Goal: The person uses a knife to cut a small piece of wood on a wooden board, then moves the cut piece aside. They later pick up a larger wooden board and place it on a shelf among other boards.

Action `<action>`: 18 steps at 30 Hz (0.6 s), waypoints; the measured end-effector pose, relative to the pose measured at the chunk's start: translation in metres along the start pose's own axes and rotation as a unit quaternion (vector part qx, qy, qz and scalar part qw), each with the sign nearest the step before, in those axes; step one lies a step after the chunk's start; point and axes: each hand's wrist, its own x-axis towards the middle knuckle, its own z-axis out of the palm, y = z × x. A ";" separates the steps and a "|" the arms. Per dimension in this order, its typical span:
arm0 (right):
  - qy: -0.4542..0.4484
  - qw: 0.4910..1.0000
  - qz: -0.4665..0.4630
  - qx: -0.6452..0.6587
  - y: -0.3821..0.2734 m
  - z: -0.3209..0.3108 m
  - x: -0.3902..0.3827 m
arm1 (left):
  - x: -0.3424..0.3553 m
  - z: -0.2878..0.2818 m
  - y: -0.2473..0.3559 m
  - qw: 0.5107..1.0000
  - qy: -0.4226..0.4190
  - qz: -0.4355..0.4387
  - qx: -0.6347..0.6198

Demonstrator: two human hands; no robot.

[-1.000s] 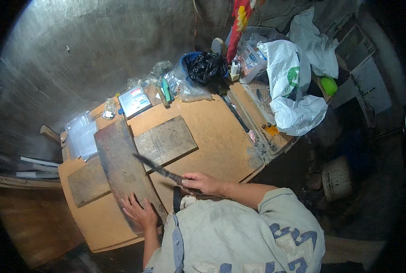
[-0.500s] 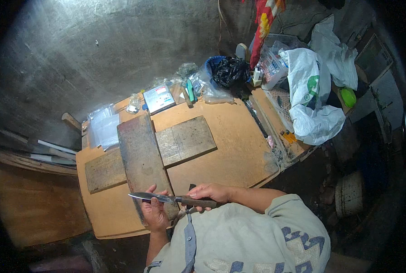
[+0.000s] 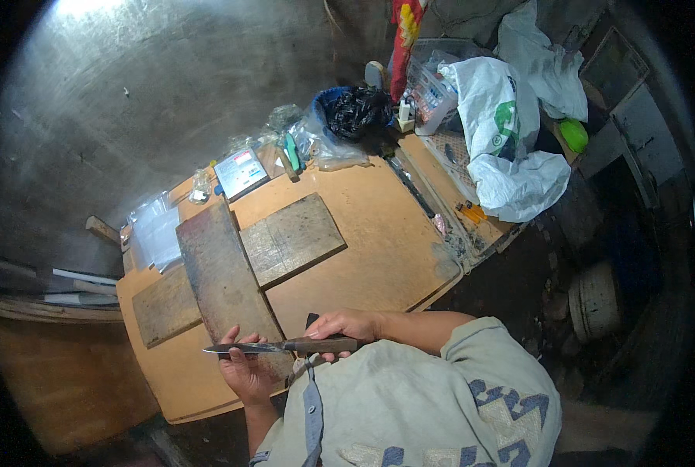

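Observation:
A knife (image 3: 250, 349) lies nearly level in front of my body, its pointed blade to the left. My right hand (image 3: 340, 327) is closed round its brown handle (image 3: 320, 345). At the blade, my left hand (image 3: 246, 370) pinches it between the thumb in front and the fingers behind. A short dark piece (image 3: 311, 320) sticks up beside my right hand; what it belongs to is hidden. Just beyond the knife, a long dark board (image 3: 227, 268) lies across a wooden plank, whose right part (image 3: 293, 237) and left part (image 3: 167, 306) show on either side.
These boards rest on an orange-brown table (image 3: 379, 218). Clear plastic bags (image 3: 154, 233) and a flat white box (image 3: 241, 173) line its far side. A blue bin with a black bag (image 3: 355, 113) stands at the back, near white sacks (image 3: 491, 117) on the right. Behind rises a grey wall (image 3: 192, 93).
The whole view has shifted, so the table and its things appear further left. Both hands keep their hold on the knife, which stays nearly level.

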 end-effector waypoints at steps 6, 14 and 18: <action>-0.025 0.999 -0.006 0.029 0.003 -0.004 0.002 | 0.004 -0.001 0.002 1.000 -0.021 0.007 0.008; -0.041 0.996 -0.003 0.083 0.008 -0.009 0.003 | 0.002 0.003 0.004 0.999 -0.024 0.009 -0.023; -0.019 0.998 -0.005 0.056 0.002 -0.003 0.001 | 0.004 -0.001 0.003 0.999 -0.026 0.003 -0.026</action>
